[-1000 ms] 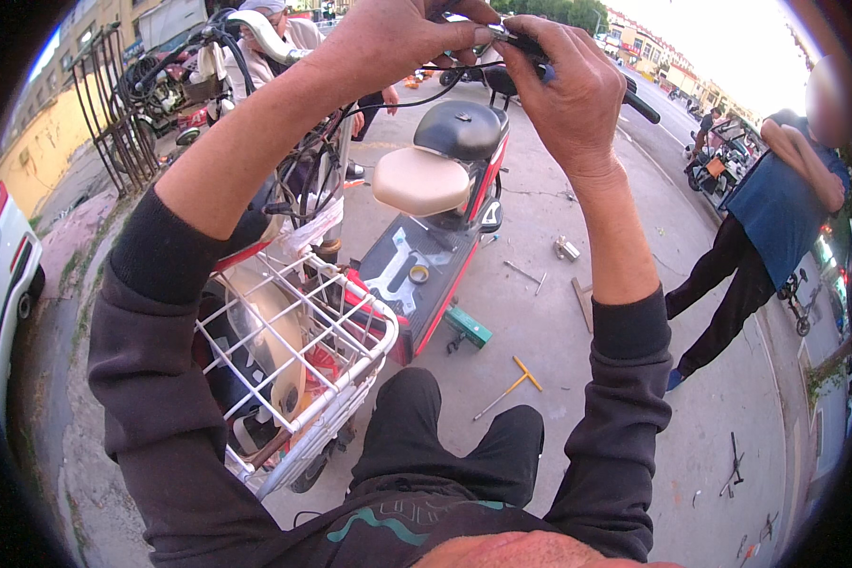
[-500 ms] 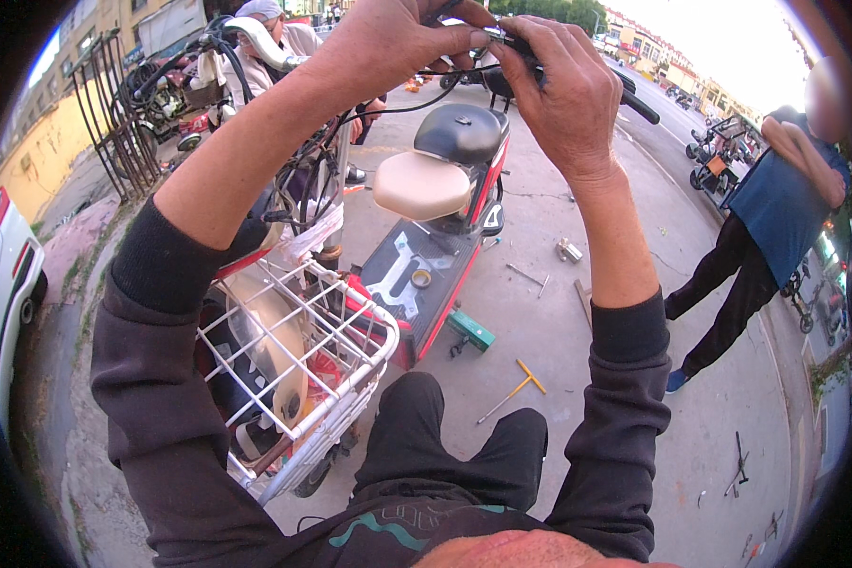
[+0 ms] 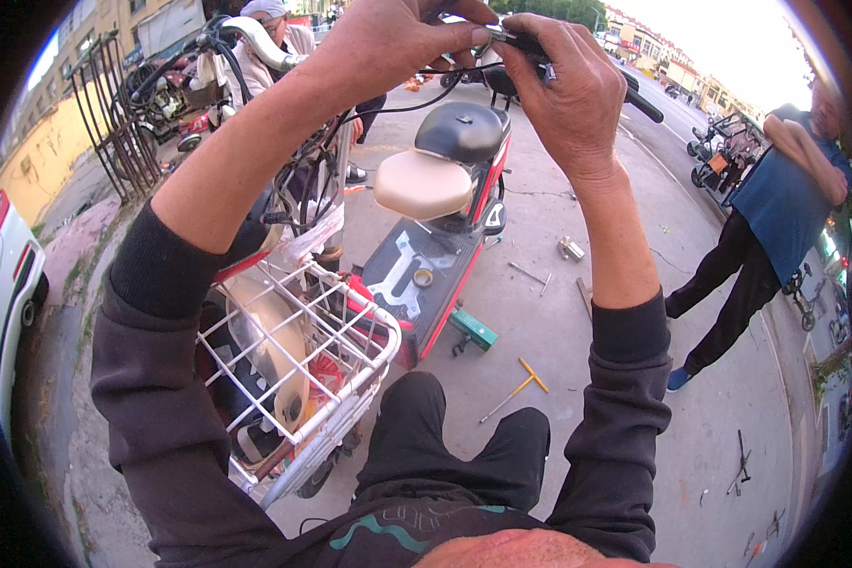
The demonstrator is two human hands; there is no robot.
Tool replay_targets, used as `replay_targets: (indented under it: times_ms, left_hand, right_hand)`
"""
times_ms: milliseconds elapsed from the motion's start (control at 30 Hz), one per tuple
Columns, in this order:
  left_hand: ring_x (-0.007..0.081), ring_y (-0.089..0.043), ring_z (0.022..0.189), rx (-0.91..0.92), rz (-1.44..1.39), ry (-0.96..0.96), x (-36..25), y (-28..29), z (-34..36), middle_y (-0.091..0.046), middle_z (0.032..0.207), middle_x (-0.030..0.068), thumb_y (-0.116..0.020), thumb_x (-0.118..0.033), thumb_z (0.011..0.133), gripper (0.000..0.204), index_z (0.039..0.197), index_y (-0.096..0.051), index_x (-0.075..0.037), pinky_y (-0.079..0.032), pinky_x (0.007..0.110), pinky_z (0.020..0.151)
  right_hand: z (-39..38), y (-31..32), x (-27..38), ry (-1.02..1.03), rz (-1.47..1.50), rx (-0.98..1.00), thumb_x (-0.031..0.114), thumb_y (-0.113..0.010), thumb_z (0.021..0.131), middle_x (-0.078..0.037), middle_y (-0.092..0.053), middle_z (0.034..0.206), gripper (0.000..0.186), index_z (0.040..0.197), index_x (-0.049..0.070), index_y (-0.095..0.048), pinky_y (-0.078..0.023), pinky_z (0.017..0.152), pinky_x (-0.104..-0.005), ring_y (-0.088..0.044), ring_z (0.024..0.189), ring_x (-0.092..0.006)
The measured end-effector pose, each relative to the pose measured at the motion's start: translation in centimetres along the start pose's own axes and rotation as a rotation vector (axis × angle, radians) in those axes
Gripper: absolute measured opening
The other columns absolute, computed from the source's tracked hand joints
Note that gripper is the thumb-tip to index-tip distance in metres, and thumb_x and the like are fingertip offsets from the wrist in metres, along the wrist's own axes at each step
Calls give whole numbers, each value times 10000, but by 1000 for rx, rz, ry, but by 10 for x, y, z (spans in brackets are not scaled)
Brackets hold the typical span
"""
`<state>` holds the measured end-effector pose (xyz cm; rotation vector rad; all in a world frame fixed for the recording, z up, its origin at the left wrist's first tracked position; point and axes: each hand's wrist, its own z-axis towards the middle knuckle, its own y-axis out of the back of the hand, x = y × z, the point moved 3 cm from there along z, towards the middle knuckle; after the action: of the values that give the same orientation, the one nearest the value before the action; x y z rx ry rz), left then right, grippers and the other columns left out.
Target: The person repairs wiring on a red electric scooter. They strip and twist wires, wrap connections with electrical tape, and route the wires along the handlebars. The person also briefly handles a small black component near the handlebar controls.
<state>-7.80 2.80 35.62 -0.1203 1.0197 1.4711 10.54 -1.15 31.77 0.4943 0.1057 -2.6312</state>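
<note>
Raised at the top of the view, my left hand (image 3: 388, 43) and my right hand (image 3: 570, 99) meet over an electric scooter (image 3: 450, 284). A small shiny metal fitting (image 3: 498, 33) sits between their fingertips, on the end of a dark piece. My left thumb and fingers are pinched at its left side, partly cut off by the upper edge. The right thumb and fingers close round the dark part, whose kind I cannot make out. Black cable (image 3: 417, 106) hangs below my hands, and a black handlebar grip (image 3: 644, 106) extends beyond the right hand.
A white wire basket (image 3: 383, 360) is at left. A roll of tape (image 3: 422, 277) lies on the scooter's footboard. On the ground are a green box-like tool (image 3: 473, 328), a yellow T-handle wrench (image 3: 521, 386) and metal tools. One person (image 3: 776, 208) stands right; another (image 3: 298, 43) is behind the handlebars.
My hands stay together at the fitting with only a slight shift of the right fingers. More of the fitting shows now. The view has shifted slightly.
</note>
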Motion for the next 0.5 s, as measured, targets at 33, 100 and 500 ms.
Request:
replay_targets:
  times_ms: [33,100,500]
  left_hand:
    - [21,-614,632,-9,3,-11,3,-1,2,-729,785,5,-711,-143,991,241,1201,-728,-26,-461,181,506]
    - [29,-631,664,-16,-12,-45,6,-3,5,-734,793,10,-713,-138,989,239,1195,-728,-18,-497,185,561]
    - [41,-654,698,-22,25,-21,5,-5,3,-738,808,17,-719,-167,987,256,1194,-719,-16,-525,192,614]
  right_hand:
    - [0,0,-1,3,-1,1,191,-848,847,-48,-756,935,254,1067,123,-741,-567,705,-325,-734,831,-215]
    - [0,1,-2,-17,2,14,195,-849,847,-47,-755,934,258,1070,123,-742,-565,706,-320,-735,831,-207]
    - [-4,2,-5,-103,33,92,253,-848,857,-49,-755,967,318,1128,133,-733,-570,740,-317,-737,867,-189]
